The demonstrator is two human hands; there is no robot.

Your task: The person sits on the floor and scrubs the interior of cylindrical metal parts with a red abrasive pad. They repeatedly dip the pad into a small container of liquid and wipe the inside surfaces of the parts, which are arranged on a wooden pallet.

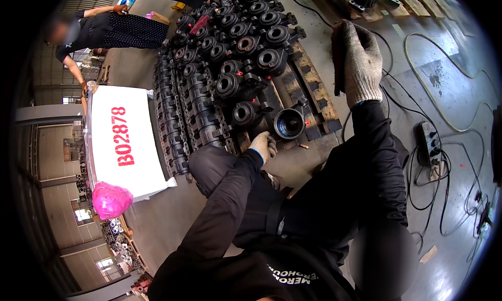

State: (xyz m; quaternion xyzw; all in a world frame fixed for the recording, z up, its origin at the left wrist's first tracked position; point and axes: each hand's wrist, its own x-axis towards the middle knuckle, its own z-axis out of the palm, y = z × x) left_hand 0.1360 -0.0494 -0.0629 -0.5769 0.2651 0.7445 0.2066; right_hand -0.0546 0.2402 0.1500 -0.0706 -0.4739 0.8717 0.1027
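My right hand (364, 65), in a knitted work glove, is raised over the floor right of the pallet. Its fingers are closed around a dark brown, flat, long piece (340, 58), whose exact kind I cannot make out. Low at the pallet's near edge is my left hand (263, 147), also gloved. Its fingers are curled, and what they hold, if anything, is hidden. Just right of it sits a black cylindrical metal part (289, 124), its round bore facing up. Another black ring-ended casting (244, 114) stands beyond the left hand.
Rows of similar black castings (238, 30) cover the wooden pallet (316, 94). On the left is a white-wrapped crate (138, 139) with a pink plastic-wrapped bundle (112, 200); a person (104, 31) reaches toward it. Cables and a power strip (430, 144) lie on the right floor.
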